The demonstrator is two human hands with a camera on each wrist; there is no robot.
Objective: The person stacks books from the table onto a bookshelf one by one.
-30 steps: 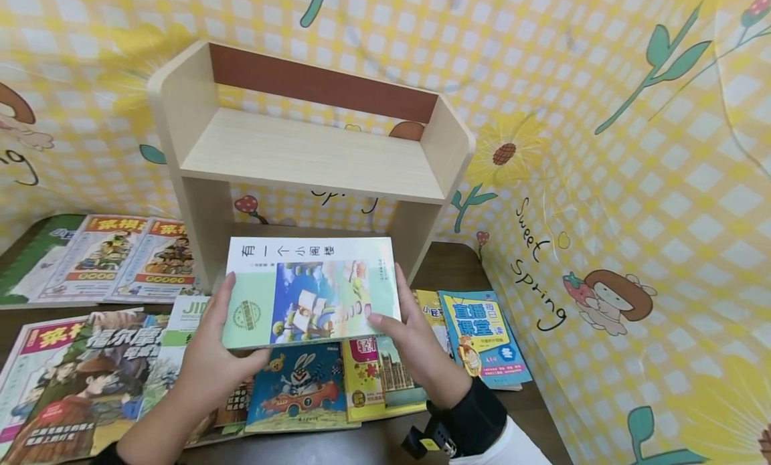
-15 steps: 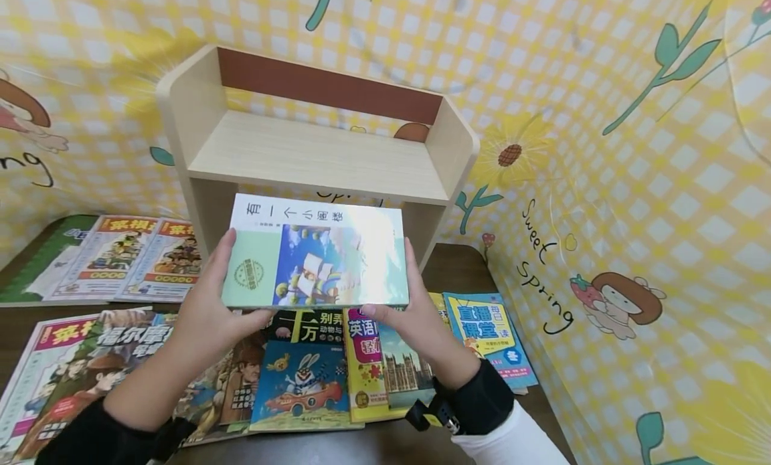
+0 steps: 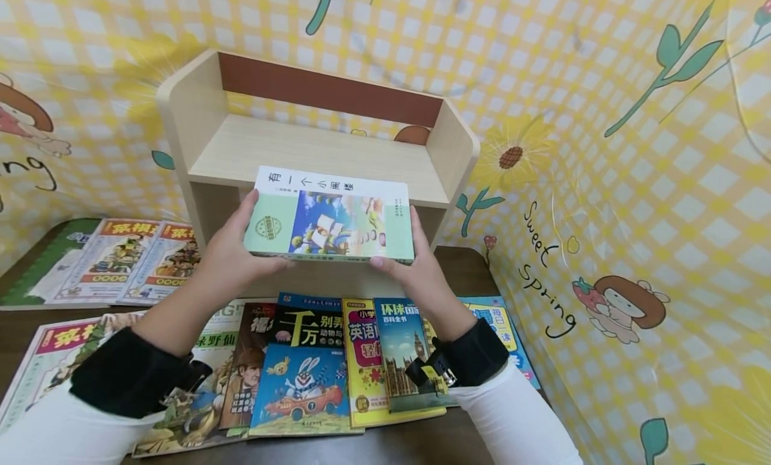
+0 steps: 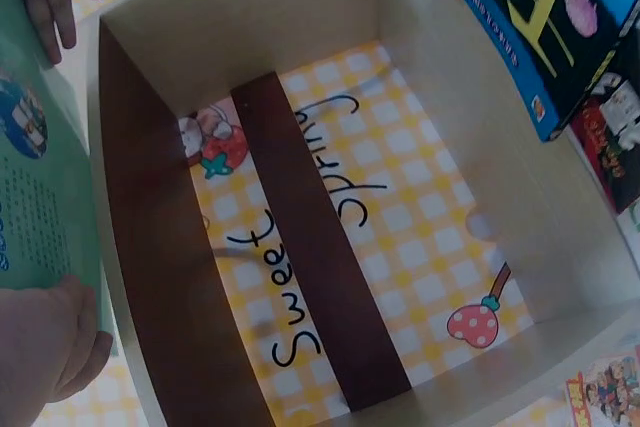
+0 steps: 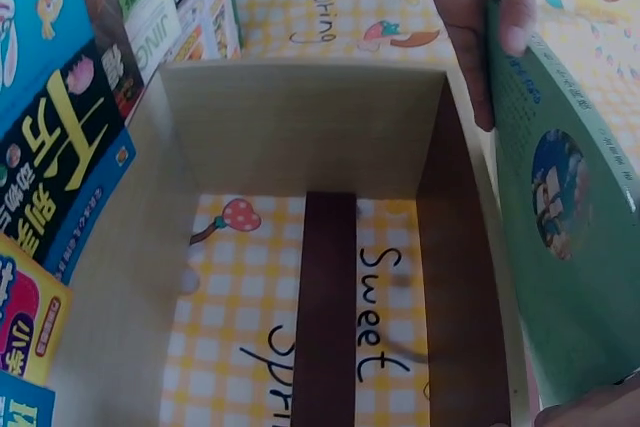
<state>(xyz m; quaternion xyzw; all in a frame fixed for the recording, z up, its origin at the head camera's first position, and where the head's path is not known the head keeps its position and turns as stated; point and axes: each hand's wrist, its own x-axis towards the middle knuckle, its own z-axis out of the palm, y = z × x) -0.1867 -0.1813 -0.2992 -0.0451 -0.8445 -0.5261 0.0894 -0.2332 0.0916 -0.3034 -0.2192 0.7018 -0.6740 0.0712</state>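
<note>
Closest in, glossy picture-covered books (image 3: 304,388) lie before the pale-wood two-tier shelf (image 3: 271,140); above them, left hand (image 3: 231,261) and right hand (image 3: 417,271) pinch a white-and-green rectangular paperback (image 3: 340,224) by its ends, before the shelf's upper board; behind, yellow-checked cloth (image 3: 542,63).

Your left hand (image 3: 235,251) and right hand (image 3: 415,264) hold a thick book (image 3: 337,224) by its two ends, cover up, thumbs at its near edge. From here it overlaps the upper board of the wooden shelf (image 3: 325,144); you can't tell if they touch. Below your arms, a rabbit book (image 3: 307,385) lies among others on the table (image 3: 385,448). Checked cloth (image 3: 650,184) stands behind and right.
</note>
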